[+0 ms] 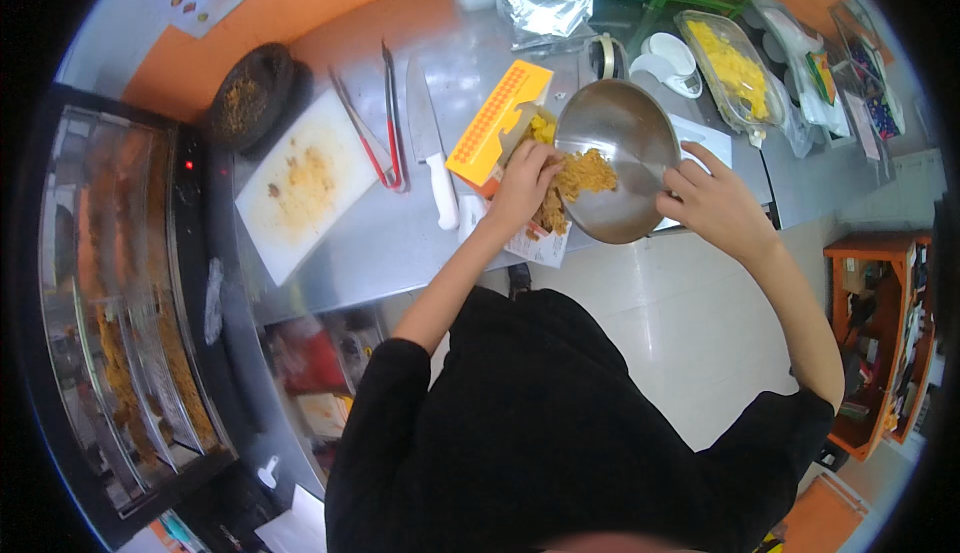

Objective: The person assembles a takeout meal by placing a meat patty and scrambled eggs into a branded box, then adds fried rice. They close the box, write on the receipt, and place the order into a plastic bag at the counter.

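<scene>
A stainless steel bowl is tipped on its side, and my right hand grips its right rim. Golden-brown crumbly food lies at the bowl's left edge and extends down over the left rim. At that edge is my left hand, its bent fingers touching the food; whether they are closed on some of it cannot be told. Beside and partly beneath the left hand stands an open yellow and orange cardboard box with yellow food inside. Some of the brown food sits at the box's lower part.
Left of the box lie a white-handled knife, red-handled tongs and a stained white cutting board. A dark stone bowl and a glass display case are farther left. A kitchen scale and a plastic tray of yellow food stand at back right.
</scene>
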Demonstrator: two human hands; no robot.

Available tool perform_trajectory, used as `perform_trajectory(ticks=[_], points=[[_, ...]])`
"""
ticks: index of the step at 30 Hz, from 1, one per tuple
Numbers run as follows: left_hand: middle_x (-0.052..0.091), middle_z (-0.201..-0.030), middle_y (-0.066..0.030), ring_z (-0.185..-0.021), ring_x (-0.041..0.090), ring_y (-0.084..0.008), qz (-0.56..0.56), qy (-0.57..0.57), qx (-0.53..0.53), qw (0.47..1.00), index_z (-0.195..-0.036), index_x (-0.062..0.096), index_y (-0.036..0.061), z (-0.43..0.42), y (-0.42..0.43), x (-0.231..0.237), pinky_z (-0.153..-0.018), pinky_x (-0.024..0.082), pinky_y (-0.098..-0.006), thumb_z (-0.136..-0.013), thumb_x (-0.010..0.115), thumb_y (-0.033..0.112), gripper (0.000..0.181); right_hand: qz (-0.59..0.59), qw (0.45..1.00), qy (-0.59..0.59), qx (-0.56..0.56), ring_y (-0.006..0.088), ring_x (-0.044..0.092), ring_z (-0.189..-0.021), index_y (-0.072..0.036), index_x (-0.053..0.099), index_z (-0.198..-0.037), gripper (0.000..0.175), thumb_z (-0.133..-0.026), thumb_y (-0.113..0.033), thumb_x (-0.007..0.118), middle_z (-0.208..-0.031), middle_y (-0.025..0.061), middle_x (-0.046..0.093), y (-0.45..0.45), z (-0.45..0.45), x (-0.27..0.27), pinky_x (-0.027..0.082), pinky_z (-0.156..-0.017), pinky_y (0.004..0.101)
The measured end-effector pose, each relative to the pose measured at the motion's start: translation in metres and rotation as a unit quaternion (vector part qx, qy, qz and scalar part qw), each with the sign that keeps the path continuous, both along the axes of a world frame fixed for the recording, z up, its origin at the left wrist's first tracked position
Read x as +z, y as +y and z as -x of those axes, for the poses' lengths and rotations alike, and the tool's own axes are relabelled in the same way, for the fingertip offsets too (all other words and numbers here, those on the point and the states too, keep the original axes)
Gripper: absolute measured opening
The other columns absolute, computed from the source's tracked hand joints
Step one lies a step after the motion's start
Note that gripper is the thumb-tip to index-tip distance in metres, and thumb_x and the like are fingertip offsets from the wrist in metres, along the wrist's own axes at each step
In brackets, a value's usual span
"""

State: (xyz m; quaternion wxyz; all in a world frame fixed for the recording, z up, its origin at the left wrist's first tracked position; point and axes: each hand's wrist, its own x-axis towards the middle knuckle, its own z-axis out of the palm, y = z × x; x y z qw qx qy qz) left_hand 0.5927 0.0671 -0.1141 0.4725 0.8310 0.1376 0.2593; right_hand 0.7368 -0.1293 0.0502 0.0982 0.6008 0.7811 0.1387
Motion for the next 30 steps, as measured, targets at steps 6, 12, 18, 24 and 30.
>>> perform_trajectory(ticks=[6,12,18,24,30], points=[[0.052,-0.096,-0.014,-0.093,0.051,-0.0311,-0.071,0.042,0.018,0.996,-0.095,0.054,0.001,0.025,-0.01,0.009,-0.08,0.042,-0.0369,-0.079,0.057,0.003,0.017,-0.048,0.997,0.004,-0.062,0.0179,0.052,-0.083,-0.012,0.044,-0.074,0.016,-0.065,-0.009,0.056,-0.079,0.0034,0.047,-0.03,-0.004,-0.007,0.037,-0.098,0.0374],[0.053,-0.096,-0.0115,-0.09,0.05,-0.0303,-0.189,0.004,0.0,0.982,-0.101,0.056,0.0056,0.008,-0.031,0.01,-0.08,0.04,-0.0382,-0.076,0.059,0.009,0.026,-0.053,0.994,0.002,-0.097,0.0152,0.05,-0.079,-0.012,0.048,-0.079,0.014,-0.068,-0.008,0.056,-0.079,0.0011,0.047,-0.039,0.002,-0.013,0.036,-0.099,0.039],[0.053,-0.094,-0.0113,-0.088,0.052,-0.0285,-0.237,0.099,-0.057,0.965,-0.104,0.057,0.0087,-0.007,-0.032,0.015,-0.076,0.041,-0.038,-0.077,0.06,0.013,0.028,-0.042,0.994,0.011,-0.103,0.0174,0.052,-0.082,-0.012,0.046,-0.076,0.015,-0.065,-0.009,0.056,-0.083,0.0021,0.05,-0.044,0.006,-0.02,0.04,-0.096,0.0386],[0.052,-0.094,-0.0129,-0.087,0.054,-0.0305,-0.13,0.1,-0.053,0.985,-0.102,0.058,0.0065,0.043,-0.011,0.016,-0.074,0.044,-0.0367,-0.075,0.061,0.008,0.026,-0.098,0.967,0.089,-0.219,0.0231,0.051,-0.084,-0.01,0.054,-0.084,0.016,-0.068,-0.005,0.057,-0.088,0.0035,0.052,-0.094,0.002,-0.045,0.04,-0.091,0.0425],[0.053,-0.09,-0.0133,-0.085,0.055,-0.0301,-0.125,0.032,0.075,0.989,-0.098,0.058,0.0031,0.08,-0.001,-0.011,-0.074,0.045,-0.0357,-0.078,0.062,0.008,0.021,-0.202,0.919,0.114,-0.318,0.0277,0.052,-0.085,-0.013,0.057,-0.082,0.025,-0.061,-0.003,0.063,-0.09,0.003,0.055,-0.132,0.03,-0.126,0.044,-0.072,0.0402]])
